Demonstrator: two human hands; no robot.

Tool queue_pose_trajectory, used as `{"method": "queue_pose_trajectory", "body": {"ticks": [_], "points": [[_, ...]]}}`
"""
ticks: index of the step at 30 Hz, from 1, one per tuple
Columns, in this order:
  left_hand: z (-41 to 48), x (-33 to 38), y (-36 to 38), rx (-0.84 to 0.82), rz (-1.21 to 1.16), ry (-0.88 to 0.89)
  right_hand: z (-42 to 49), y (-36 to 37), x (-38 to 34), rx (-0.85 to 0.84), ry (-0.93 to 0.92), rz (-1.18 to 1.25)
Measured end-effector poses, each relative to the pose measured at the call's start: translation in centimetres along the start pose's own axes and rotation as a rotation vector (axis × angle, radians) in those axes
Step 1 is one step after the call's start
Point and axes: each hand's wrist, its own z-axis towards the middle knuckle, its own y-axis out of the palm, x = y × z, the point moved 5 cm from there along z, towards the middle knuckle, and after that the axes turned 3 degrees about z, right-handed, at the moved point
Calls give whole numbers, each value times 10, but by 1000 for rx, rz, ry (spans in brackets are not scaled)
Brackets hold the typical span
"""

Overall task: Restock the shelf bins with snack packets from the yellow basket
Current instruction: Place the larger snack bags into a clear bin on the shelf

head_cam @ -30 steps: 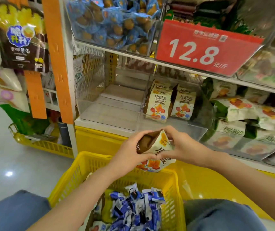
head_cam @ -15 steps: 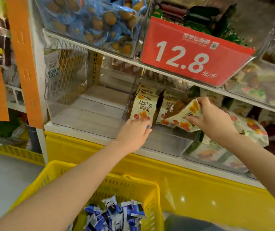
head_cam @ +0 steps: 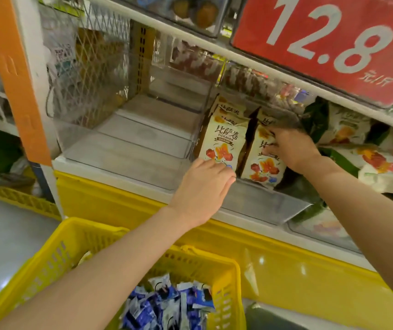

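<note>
The left grip (head_cam: 202,186) reaches over the front wall of the middle bin (head_cam: 262,203) on the lower shelf. Its fingers lie fairly straight, with the tips touching the bottom edge of the left packet (head_cam: 224,141), and it holds nothing. The right grip (head_cam: 290,148) is farther in, with its fingers curled over the top part of the right packet (head_cam: 262,163), which it holds. How the thumb lies cannot be told.

Both packets are cream with red and orange print. They stand upright side by side near the far end of the bin, leaning back a little, and more of the same kind show just behind them.

To the left sits a clear bin (head_cam: 124,148). To the right, a bin holds green and white packets (head_cam: 381,163) lying in a heap. A red sign (head_cam: 321,44) reading 12.8 hangs from the shelf above. The yellow basket (head_cam: 109,232) stands near, below the shelf, under the left forearm, with blue and white packets (head_cam: 166,308) piled inside.
</note>
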Motion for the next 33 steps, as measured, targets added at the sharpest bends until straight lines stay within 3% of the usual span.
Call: {"method": "queue_pose_trajectory", "body": {"ticks": [5, 10, 14, 19, 25, 28, 33], "points": [[-1, 0, 0, 14, 0, -14, 0, 9, 7, -24, -22, 135], [0, 2, -3, -25, -1, -8, -11, -1, 2, 77, -41, 105], [-1, 2, -4, -90, -36, -21, -41, -9, -12, 137, -3, 254], [-3, 1, -5, -206, -23, -43, -105, 4, -36, 38, -44, 312], [-22, 12, -28, -279, 19, -102, -164, 23, -53, 50, -92, 107], [-47, 12, -57, -228, 24, -143, -184, 18, -67, 78, -64, 179], [-112, -10, -99, -136, 17, -266, -206, 14, -118, 97, -177, 311]]}}
